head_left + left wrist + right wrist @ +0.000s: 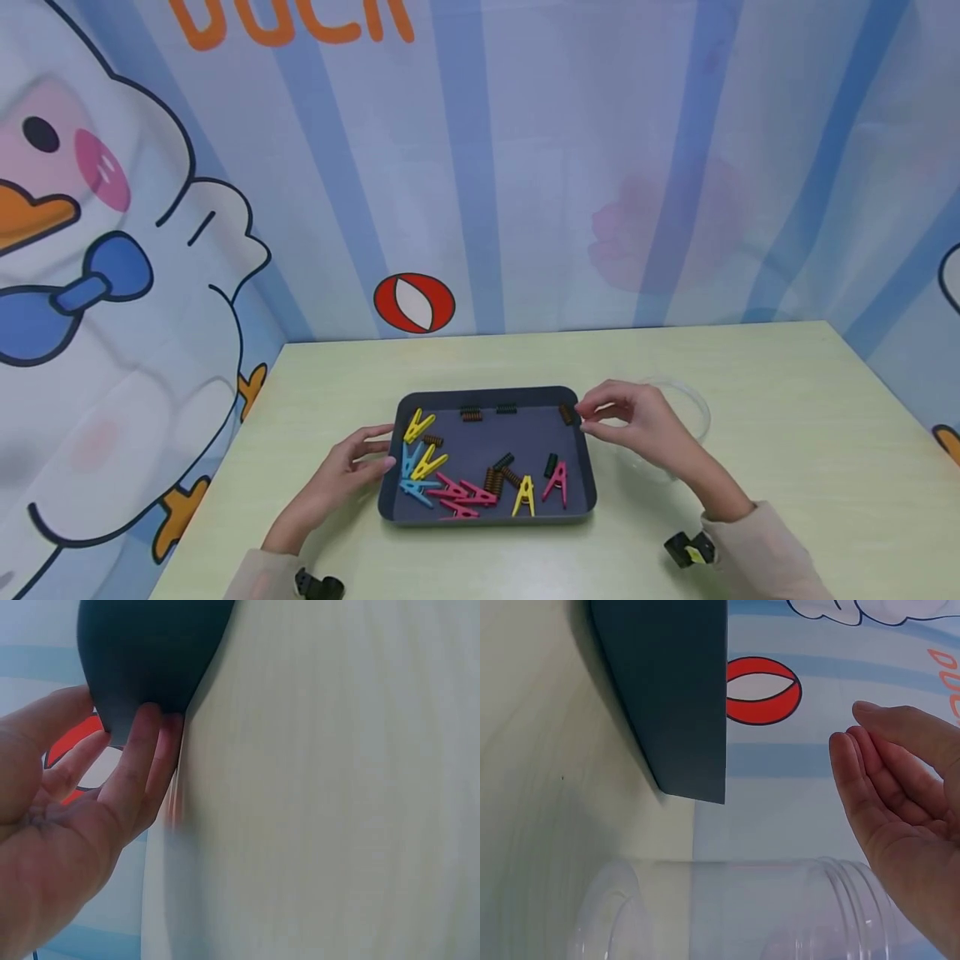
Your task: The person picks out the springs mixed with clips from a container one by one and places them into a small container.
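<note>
A dark grey tray (487, 521) lies on the table. My left hand (352, 462) grips its left side, thumb at the rim and fingers against the outer wall; the left wrist view shows the fingertips on the dark wall (150, 660). My right hand (637, 417) hovers at the tray's upper right rim, near a brown coil spring (566, 414). In the right wrist view the right hand (907, 772) has thumb and fingers loosely bent with nothing between them. Inside the tray lie yellow clips (523, 497), blue clips (416, 487), pink clips (555, 483) and dark springs (507, 408).
A clear plastic jar (727, 900) stands right of the tray, partly behind my right hand and forearm in the head view. The pale table (787, 417) meets a blue striped backdrop (525, 167) with a printed duck and a red ball.
</note>
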